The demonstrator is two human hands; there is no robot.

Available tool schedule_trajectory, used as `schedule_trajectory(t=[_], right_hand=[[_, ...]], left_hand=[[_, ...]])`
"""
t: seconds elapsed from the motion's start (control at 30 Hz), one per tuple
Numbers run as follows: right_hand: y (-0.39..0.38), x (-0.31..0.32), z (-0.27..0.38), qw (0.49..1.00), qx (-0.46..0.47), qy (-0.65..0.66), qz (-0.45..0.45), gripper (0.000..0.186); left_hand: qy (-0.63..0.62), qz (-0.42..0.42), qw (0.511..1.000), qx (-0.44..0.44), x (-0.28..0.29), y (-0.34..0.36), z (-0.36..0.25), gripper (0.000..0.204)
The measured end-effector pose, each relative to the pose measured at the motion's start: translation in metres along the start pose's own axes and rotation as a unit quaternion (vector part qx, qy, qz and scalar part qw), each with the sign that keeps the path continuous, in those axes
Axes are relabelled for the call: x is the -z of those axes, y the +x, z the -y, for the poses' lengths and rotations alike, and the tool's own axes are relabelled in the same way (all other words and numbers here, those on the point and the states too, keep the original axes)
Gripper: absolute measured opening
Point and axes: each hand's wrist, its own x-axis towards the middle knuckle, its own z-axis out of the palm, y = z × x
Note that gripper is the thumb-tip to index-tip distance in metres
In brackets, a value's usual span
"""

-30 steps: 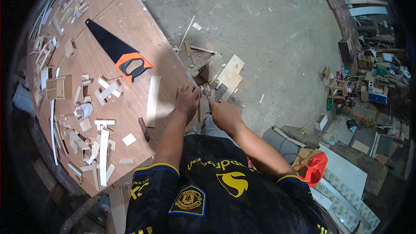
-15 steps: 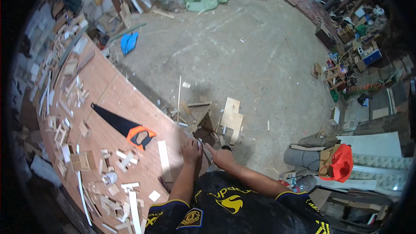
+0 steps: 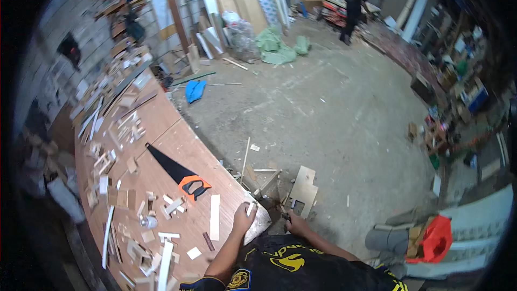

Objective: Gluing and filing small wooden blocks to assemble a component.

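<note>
At the workbench's near right corner, my left hand (image 3: pixel 244 221) is closed around a small pale wood piece (image 3: pixel 251 208), its end showing above the fingers. My right hand (image 3: pixel 295 224) is just off the bench edge, closed on a slim dark tool (image 3: pixel 285 215) whose kind is too small to make out. The two hands are apart. On the bench, to the left of my left hand, lie a pale flat wood strip (image 3: pixel 215 217) and a short dark brown strip (image 3: pixel 208 241). Beyond them rests a handsaw (image 3: pixel 178 171) with a black blade and an orange and black handle.
Many wood offcuts (image 3: pixel 141 253) and small frames cover the workbench's (image 3: pixel 167 140) left side. On the floor ahead lie a notched plywood piece (image 3: pixel 305 186) and a blue item (image 3: pixel 195 91). A red bag (image 3: pixel 437 240) sits at right. Another person (image 3: pixel 354 11) stands far back.
The view has tipped upward, bringing the far person into sight. My hands have moved apart; the pale piece in the left and dark tool in the right now show.
</note>
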Motion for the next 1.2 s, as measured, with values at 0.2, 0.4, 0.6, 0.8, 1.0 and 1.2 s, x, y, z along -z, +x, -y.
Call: schedule_trajectory(t=[0.2, 0.4, 0.6, 0.8, 1.0, 1.2], right_hand=[[0.002, 0.025, -0.052, 0.998, 0.03, 0.048, -0.009, 0.031], [0.017, 0.067, -0.073, 0.993, 0.099, -0.005, 0.071, 0.028], [0.044, 0.084, -0.08, 0.982, 0.161, -0.022, 0.094, 0.028], [0.07, 0.083, -0.083, 0.968, 0.182, -0.031, 0.167, 0.026], [0.076, 0.081, -0.076, 0.948, 0.24, -0.025, 0.209, 0.029], [0.069, 0.095, -0.07, 0.94, 0.219, 0.013, 0.262, 0.029]], left_hand=[[-0.079, 0.054, 0.958, 0.27, 0.002, -0.047, -0.02, 0.042], [-0.313, -0.066, 0.887, 0.332, -0.02, -0.066, -0.066, 0.037], [-0.054, -0.118, 0.931, 0.341, -0.042, -0.1, -0.097, 0.046], [-0.15, -0.238, 0.886, 0.368, -0.06, -0.184, -0.1, 0.043], [-0.174, -0.225, 0.855, 0.433, -0.051, -0.207, -0.121, 0.04], [-0.218, -0.243, 0.825, 0.46, -0.034, -0.205, -0.13, 0.038]])
